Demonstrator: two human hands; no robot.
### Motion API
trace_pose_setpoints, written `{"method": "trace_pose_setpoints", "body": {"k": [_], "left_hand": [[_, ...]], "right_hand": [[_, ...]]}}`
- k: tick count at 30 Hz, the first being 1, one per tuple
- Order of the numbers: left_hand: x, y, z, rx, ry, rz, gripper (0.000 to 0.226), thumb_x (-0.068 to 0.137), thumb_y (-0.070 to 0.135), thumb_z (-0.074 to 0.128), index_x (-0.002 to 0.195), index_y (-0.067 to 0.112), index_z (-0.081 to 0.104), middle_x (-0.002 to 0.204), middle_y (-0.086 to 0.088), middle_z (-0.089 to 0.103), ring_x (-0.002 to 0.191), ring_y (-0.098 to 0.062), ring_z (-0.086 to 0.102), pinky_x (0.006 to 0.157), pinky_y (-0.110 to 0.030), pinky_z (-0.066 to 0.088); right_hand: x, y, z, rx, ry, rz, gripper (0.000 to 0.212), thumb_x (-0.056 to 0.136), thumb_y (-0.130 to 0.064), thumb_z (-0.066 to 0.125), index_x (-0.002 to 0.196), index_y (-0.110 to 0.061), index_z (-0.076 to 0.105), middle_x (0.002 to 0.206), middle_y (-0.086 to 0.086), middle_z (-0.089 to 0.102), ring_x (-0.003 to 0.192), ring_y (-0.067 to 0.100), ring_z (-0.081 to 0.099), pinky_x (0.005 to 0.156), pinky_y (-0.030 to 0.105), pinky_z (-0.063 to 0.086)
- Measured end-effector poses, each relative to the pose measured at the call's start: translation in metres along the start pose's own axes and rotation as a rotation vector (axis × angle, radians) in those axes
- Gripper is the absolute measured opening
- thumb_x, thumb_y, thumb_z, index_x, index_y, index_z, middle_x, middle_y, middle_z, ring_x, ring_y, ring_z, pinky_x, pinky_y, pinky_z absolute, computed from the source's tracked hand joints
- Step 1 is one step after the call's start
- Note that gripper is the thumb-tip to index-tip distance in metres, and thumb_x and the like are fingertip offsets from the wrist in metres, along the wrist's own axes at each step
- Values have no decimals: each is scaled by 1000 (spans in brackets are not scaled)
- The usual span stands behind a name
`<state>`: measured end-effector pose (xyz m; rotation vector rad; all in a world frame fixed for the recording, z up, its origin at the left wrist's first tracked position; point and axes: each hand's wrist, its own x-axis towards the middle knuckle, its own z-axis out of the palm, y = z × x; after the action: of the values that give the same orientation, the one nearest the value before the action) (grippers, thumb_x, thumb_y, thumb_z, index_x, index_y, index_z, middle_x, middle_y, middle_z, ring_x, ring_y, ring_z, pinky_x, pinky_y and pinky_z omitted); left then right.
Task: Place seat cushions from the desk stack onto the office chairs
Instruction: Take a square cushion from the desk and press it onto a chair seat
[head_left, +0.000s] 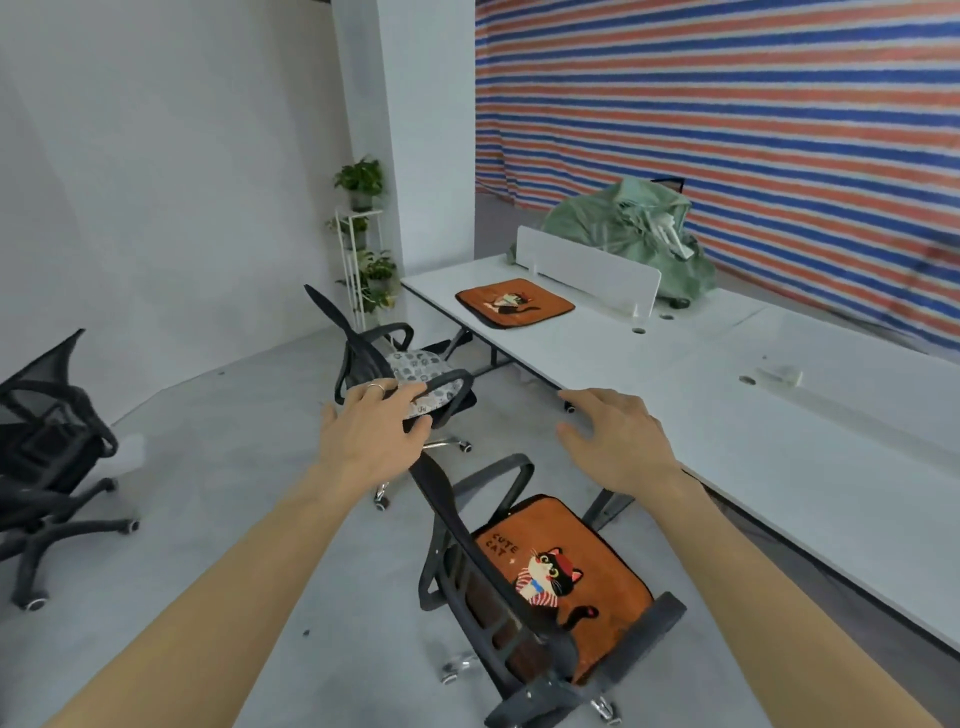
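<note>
An orange cat cushion (566, 577) lies on the seat of the near office chair (457, 525) below my hands. A second orange cat cushion (514, 302) rests on the white desk (753, 441) at its far end. A grey patterned cushion (415, 366) covers the seat of the middle chair (358, 348). My left hand (369, 431) hovers with fingers spread over the top of the near chair's backrest, holding nothing. My right hand (618, 441) is open in the air beside the desk edge, also empty.
A third black mesh chair (47, 452) with a bare seat stands at the left. A white divider panel (587, 270) and a green bag (628, 234) sit at the desk's back. A plant stand (363, 244) is in the corner. Grey floor stretches between the chairs.
</note>
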<state>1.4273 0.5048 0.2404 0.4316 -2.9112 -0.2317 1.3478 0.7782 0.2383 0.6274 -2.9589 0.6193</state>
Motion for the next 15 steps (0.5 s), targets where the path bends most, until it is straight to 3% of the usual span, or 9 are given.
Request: {"method": "trace_pose_setpoints", "body": {"k": [6, 15], "left_hand": [[140, -58, 8, -8, -31, -3, 49, 97, 54, 38, 145, 46, 37, 155, 8, 37, 142, -25, 28, 113, -55, 25], [304, -129, 29, -20, -55, 43, 50, 97, 53, 38, 147, 45, 36, 156, 8, 34, 145, -22, 26, 114, -52, 22]], "right_hand": [[148, -37, 31, 16, -2, 19, 51, 98, -50, 45, 148, -41, 40, 154, -4, 41, 142, 29, 30, 114, 49, 31], [296, -78, 70, -20, 1, 95, 51, 98, -51, 44, 148, -42, 40, 154, -6, 40, 143, 27, 29, 115, 48, 30]]}}
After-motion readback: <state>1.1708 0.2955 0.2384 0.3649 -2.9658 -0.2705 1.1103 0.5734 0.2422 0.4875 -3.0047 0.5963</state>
